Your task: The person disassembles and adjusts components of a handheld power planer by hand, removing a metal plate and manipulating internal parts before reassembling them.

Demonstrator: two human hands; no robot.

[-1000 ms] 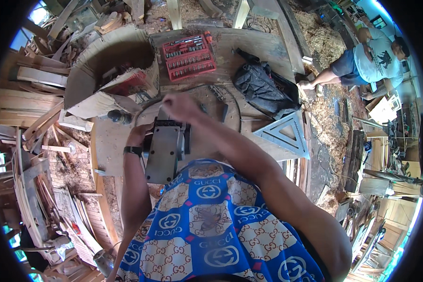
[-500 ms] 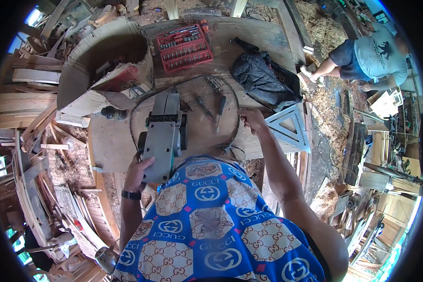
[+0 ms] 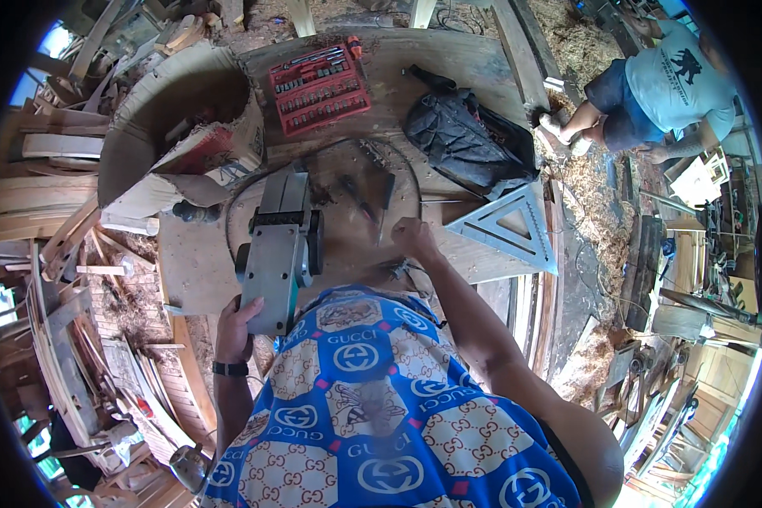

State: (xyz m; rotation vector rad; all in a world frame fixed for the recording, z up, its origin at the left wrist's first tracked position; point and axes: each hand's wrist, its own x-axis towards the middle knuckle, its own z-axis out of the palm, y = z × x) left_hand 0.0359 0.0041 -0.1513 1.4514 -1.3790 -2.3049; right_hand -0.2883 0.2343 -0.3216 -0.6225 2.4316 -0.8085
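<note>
An electric planer lies sole-up on the work board, its grey metal base facing me. My left hand grips its near end, the thumb over the edge of the base. My right hand is closed above the board, right of the planer; whatever its fingers may hold is too small to make out. Just beyond and left of that hand lie a dark-handled screwdriver and a pair of pliers-like tools, both blurred. A black cord loops around them across the board.
A red socket set sits open at the far side. Left of it stands a torn cardboard box. A black bag and a metal triangular square lie to the right. Another person sits at the far right among wood shavings.
My right hand has moved left and nearer to me, toward the middle of the board, still closed. My left hand stays on the planer. The whole view has shifted slightly.
</note>
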